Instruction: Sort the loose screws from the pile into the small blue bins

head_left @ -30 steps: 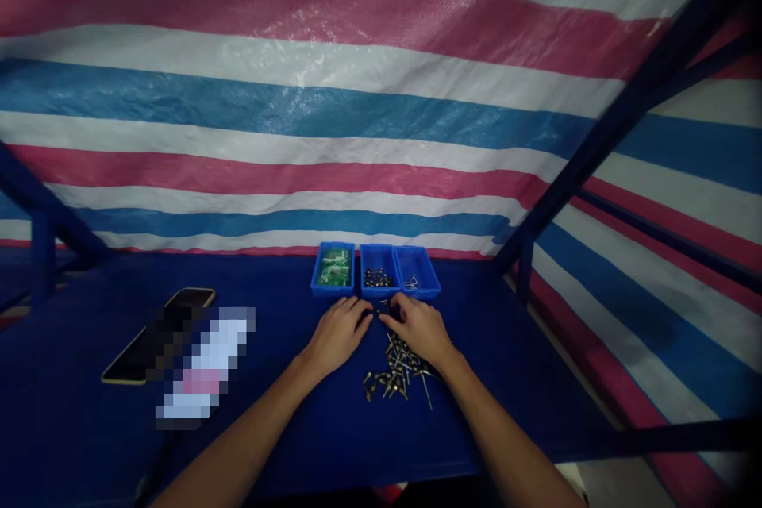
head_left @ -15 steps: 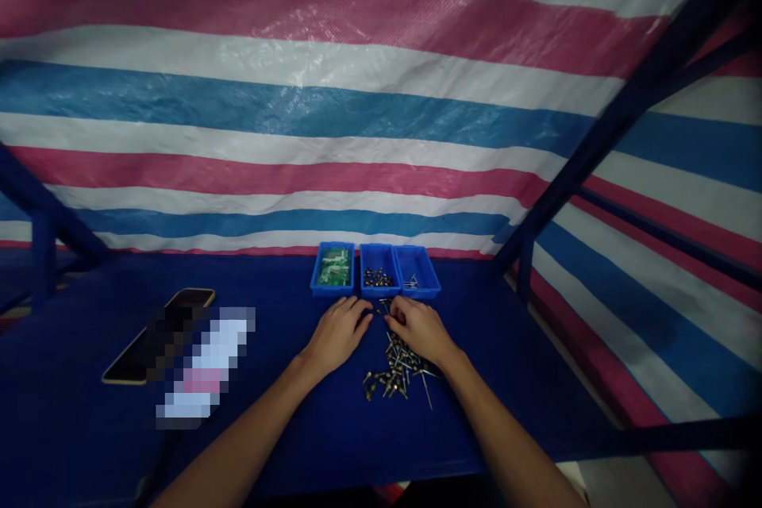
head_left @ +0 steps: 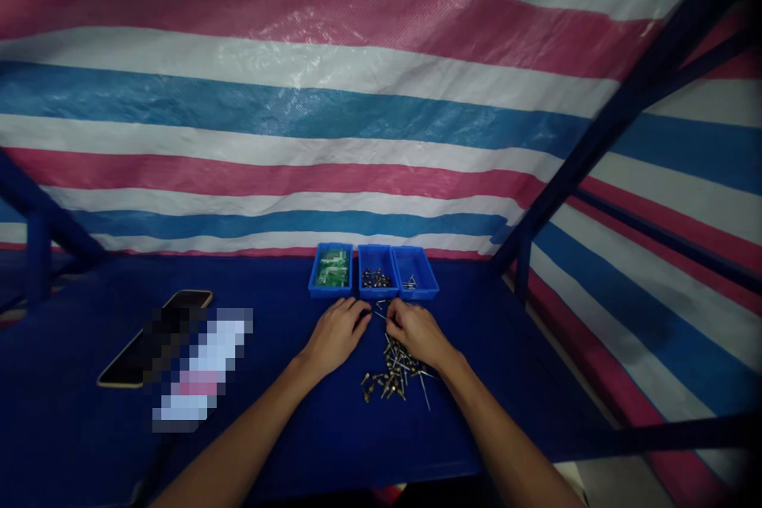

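My right hand (head_left: 417, 332) pinches one end of a thin metal pin (head_left: 379, 314), which points left toward my other hand. My left hand (head_left: 336, 337) is bent with thumb and fingers near each other at the pin's left end; what it holds, if anything, is too small to tell. Beneath and in front of my right hand lies a pile of metal pins and brass-coloured pieces (head_left: 394, 375). A few small parts (head_left: 382, 303) lie just beyond my fingertips, before the blue bins.
Three blue bins stand behind my hands: a left one (head_left: 313, 283) with green-and-white items, a middle one (head_left: 360, 292) with small brass-coloured parts, a right one (head_left: 433, 286) with a few pins. A phone (head_left: 128, 349) lies left on the blue table (head_left: 286, 444).
A thin pin now shows between my hands, held by my right fingers, where a small dark piece was seen before. Both hands have hardly moved.
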A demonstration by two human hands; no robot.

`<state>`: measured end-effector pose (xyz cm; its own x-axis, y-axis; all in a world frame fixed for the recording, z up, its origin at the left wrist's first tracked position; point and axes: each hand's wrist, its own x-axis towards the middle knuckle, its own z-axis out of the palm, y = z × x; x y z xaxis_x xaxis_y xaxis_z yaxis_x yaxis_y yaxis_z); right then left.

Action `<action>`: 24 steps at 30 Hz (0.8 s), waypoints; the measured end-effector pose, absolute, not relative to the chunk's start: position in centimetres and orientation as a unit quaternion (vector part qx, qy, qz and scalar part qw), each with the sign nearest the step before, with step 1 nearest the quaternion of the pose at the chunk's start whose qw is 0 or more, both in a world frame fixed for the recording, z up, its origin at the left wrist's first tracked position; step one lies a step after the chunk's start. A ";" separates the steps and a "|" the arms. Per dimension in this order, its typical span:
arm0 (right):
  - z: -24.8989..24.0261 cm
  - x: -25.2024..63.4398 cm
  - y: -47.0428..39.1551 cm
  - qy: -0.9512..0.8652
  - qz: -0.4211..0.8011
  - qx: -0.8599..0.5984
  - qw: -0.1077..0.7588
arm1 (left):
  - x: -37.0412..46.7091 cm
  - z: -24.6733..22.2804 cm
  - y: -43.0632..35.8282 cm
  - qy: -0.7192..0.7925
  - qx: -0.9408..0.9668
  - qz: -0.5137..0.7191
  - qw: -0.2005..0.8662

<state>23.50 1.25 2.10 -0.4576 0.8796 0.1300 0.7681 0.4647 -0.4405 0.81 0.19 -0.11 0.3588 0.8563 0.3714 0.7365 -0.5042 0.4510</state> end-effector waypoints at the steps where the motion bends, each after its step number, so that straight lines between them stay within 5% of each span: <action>1: 2.1 23.5 1.2 -0.839 0.160 -0.491 0.171 | 0.8 -0.1 0.2 0.487 0.818 0.288 0.104; 10: 1.9 23.5 1.2 -0.836 0.158 -0.485 0.204 | 0.9 0.1 0.1 0.485 0.823 0.279 0.101; 24: 2.3 23.1 1.2 -0.765 0.236 -0.460 0.384 | 0.7 0.0 0.2 0.483 0.823 0.281 0.105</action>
